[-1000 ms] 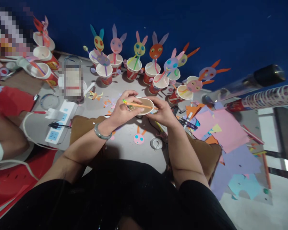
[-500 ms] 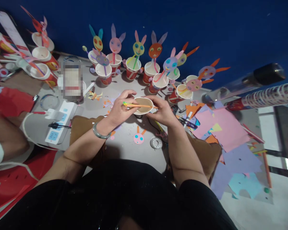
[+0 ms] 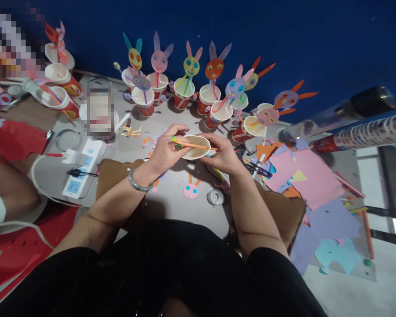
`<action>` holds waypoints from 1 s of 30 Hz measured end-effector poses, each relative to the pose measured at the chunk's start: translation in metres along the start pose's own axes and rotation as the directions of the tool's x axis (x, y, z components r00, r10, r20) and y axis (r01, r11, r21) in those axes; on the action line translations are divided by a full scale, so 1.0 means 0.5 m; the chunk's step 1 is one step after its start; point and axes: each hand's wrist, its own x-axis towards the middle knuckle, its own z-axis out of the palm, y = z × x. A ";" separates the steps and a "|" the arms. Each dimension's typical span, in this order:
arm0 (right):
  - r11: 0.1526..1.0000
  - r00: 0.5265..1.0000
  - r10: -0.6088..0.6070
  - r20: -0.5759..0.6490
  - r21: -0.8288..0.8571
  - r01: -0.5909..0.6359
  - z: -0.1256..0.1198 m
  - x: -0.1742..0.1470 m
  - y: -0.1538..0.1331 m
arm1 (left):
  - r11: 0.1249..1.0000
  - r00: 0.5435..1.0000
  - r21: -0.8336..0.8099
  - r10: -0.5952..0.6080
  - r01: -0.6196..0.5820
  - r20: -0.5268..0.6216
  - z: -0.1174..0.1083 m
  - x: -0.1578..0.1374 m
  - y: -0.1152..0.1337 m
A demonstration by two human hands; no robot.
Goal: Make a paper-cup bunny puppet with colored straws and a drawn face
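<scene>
Slightly closer to the paper cup point(image 3: 198, 154) than half a second ago, the green-and-yellow end of the orange straw point(image 3: 192, 144) is now tilting up a little more, while both your hands are staying nearly in place. Your right hand point(image 3: 222, 154) is clamping the cup's right side, and the cup is tipping its mouth toward you above the table point(image 3: 178, 207). Your left hand point(image 3: 166, 149) is curling at the left rim; whether it is gripping cup, straw or both, the view is not showing. The straw is lying across the mouth, with a bit of orange showing outside the right wall, so you seem to be threading it crosswise. That step is probably calling for a steady right hold and a gentle, straight push from the left, without creasing the wall. Just below your hands, a pink paper rabbit face point(image 3: 190, 190) is lying beside a white round object point(image 3: 215, 197).
</scene>
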 end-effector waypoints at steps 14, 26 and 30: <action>0.999 0.999 0.044 -0.008 -0.021 -0.045 0.005 -0.005 -0.003 | 0.998 0.995 0.048 -0.049 0.044 0.088 -0.006 0.004 0.010; 0.985 0.990 0.138 -0.002 0.104 -0.137 0.006 -0.002 0.010 | 0.982 0.981 -0.088 -0.159 0.169 0.110 0.000 0.011 0.007; 0.967 0.983 0.181 -0.012 0.183 -0.176 0.003 -0.002 0.016 | 0.960 0.990 -0.253 -0.098 0.121 0.104 0.000 0.012 -0.001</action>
